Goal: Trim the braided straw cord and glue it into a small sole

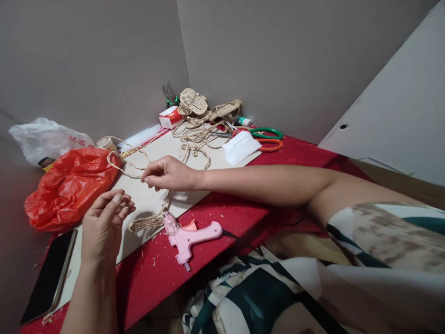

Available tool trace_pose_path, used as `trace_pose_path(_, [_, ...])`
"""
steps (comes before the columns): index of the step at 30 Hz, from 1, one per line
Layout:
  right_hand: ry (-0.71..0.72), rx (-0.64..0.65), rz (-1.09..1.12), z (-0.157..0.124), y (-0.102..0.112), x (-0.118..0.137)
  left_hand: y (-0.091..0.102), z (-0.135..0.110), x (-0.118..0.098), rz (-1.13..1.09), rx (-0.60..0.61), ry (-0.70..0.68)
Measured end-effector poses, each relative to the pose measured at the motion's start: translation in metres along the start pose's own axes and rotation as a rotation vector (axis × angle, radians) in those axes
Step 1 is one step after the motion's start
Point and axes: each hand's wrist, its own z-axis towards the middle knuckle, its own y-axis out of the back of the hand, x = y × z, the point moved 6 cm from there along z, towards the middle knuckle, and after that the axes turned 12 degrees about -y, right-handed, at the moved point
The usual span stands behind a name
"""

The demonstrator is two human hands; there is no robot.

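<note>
My right hand (170, 172) is over the pale board, its thumb and fingers pinched together at a thin twisted straw rope (127, 174), which loops away to the left. Lower left, my left hand (107, 218) is raised with thumb and index finger pressed together; whatever is between them is too small to make out. Below the hands, a coiled straw rope piece (146, 223) lies near the tip of a pink glue gun (189, 237). More straw rope (198, 132) lies tangled at the back, beside flat woven straw pieces (193, 102).
A red plastic bag (74, 185) and a clear bag (47, 137) stand left, with a phone (50, 273) nearer me. Orange-and-green-handled scissors (271, 144), white paper (241, 147) and a small red-white box (169, 118) lie behind. A red cloth (146, 283) covers the table; grey walls enclose it.
</note>
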Motion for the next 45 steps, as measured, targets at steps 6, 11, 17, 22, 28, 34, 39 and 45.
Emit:
trace_pose_path(6, [0.132, 0.095, -0.309, -0.005, -0.008, 0.002, 0.011, 0.003, -0.011, 0.251, 0.055, -0.034])
trace_pose_path(11, [0.191, 0.228, -0.496, -0.018, -0.024, 0.003, 0.004, -0.001, -0.012, 0.558, 0.38, 0.083])
trace_pose_path(17, [0.173, 0.224, -0.546, -0.019, -0.025, 0.001, -0.002, -0.009, -0.003, 0.548, 0.511, 0.215])
trace_pose_path(22, [0.266, 0.147, -0.581, -0.026, -0.029, 0.009, -0.001, -0.003, 0.001, 0.487, 0.41, 0.108])
trace_pose_path(28, [0.359, 0.014, -0.719, -0.034, -0.033, 0.018, 0.008, 0.001, -0.016, 0.449, 0.136, -0.093])
trace_pose_path(34, [0.44, -0.095, -0.712, -0.037, -0.028, 0.028, 0.003, -0.005, -0.016, 0.332, 0.105, -0.107])
trace_pose_path(39, [0.456, -0.123, -0.669, -0.038, -0.024, 0.032, -0.003, -0.007, -0.02, 0.224, 0.177, -0.081])
trace_pose_path(45, [0.466, -0.147, -0.596, -0.038, -0.019, 0.035, -0.009, -0.012, -0.022, 0.222, 0.31, -0.111])
